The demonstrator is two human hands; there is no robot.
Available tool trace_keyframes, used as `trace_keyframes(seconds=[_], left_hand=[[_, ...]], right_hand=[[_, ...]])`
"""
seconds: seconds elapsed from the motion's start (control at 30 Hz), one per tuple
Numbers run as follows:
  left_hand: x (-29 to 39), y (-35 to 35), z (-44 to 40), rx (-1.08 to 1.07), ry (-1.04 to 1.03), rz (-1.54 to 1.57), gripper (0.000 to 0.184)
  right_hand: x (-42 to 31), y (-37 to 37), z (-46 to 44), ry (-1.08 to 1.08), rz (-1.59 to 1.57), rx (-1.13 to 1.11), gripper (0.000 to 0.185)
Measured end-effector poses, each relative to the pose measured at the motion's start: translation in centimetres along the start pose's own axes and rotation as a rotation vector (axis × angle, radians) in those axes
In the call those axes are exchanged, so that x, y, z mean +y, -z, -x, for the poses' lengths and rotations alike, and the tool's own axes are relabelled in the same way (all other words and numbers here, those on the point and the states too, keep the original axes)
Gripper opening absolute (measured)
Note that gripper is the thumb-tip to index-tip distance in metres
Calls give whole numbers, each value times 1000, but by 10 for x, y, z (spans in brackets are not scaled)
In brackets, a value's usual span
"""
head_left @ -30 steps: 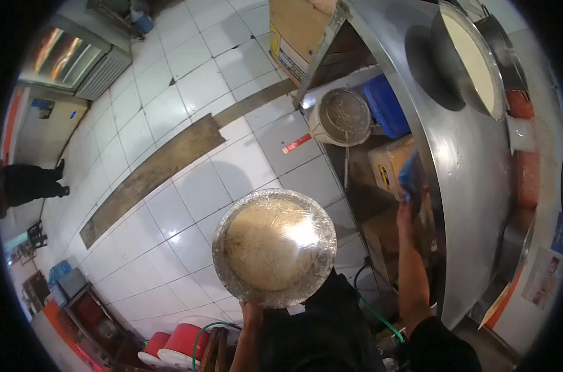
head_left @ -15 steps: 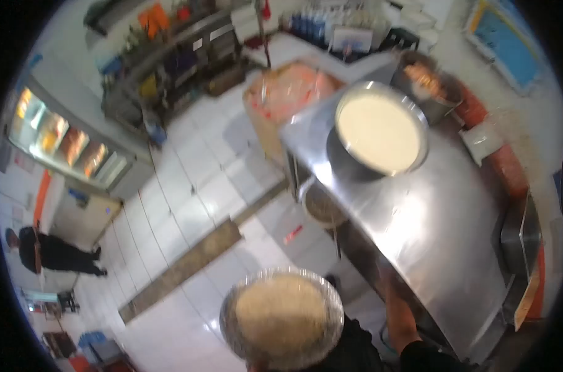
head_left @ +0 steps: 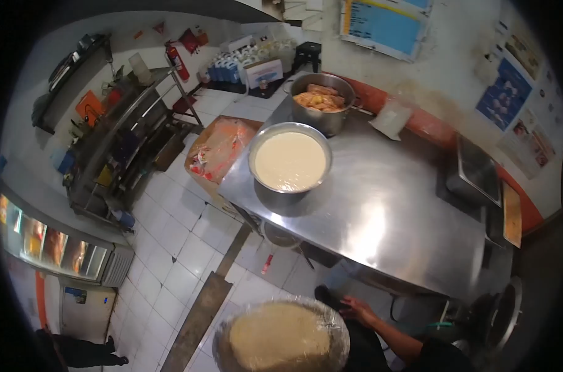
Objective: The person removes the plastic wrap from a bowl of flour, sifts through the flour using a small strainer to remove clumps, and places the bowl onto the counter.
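A wide metal basin (head_left: pixel 219 338) of pale, beige flour-like contents is close below me, at the bottom middle of the view. Its rim has a crinkled, shiny look, perhaps from clear plastic. The basin appears held up against my body, over the floor. My left hand does not show; the basin may be hiding it. To the right of the basin, my right hand (head_left: pixel 359 310) hangs low beside the steel table (head_left: pixel 405 242), fingers apart and nothing visible in them. On the table stands a metal bowl (head_left: pixel 254 170) filled with smooth cream-coloured batter (head_left: pixel 291 161).
Behind the batter bowl are a pot (head_left: pixel 319 121) of raw meat pieces and a white bag (head_left: pixel 391 118). A lined cardboard box (head_left: pixel 219 149) adjoins the table's left end. A grate strip (head_left: pixel 198 316) crosses the tiled floor. Another person (head_left: pixel 86 351) is at lower left.
My view has swung to the right, bringing more of the wall into sight. The basin has stayed close below me. My right hand has come away from the table's edge towards the basin.
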State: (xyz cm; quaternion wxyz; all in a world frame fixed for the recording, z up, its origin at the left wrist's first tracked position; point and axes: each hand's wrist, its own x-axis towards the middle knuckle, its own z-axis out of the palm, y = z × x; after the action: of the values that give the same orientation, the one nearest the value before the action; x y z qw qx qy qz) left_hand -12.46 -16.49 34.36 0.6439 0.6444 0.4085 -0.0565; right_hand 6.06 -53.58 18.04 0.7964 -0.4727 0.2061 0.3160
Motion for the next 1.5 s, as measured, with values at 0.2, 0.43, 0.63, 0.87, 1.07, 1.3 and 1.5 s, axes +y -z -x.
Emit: trace_keyframes(seconds=[0.2, 0.43, 0.63, 0.87, 1.07, 1.3, 1.5], left_hand=[[47, -14, -47, -318, -404, -148, 32], [194, -197, -68, -491, -204, -81, 47], [246, -318, -89, -499, -261, -314, 36], [233, -362, -123, -265, -335, -151, 32], [283, -396, -175, -556, -442, -14, 43], [316, -444, -204, -1021, -195, -44, 45], [289, -448, -199, -1006, -23, 0, 47]], right_hand=[[-123, -40, 119, 441, -26, 35, 76], [-243, -37, 140, 716, 553, 394, 89], [-301, 51, 128, 553, 494, 501, 73], [-377, 149, 74, 299, 506, 465, 54], [-481, 110, -45, 435, 685, -100, 57], [-479, 17, -126, -211, 417, -670, 64], [-450, 38, -139, -167, 479, -618, 50]])
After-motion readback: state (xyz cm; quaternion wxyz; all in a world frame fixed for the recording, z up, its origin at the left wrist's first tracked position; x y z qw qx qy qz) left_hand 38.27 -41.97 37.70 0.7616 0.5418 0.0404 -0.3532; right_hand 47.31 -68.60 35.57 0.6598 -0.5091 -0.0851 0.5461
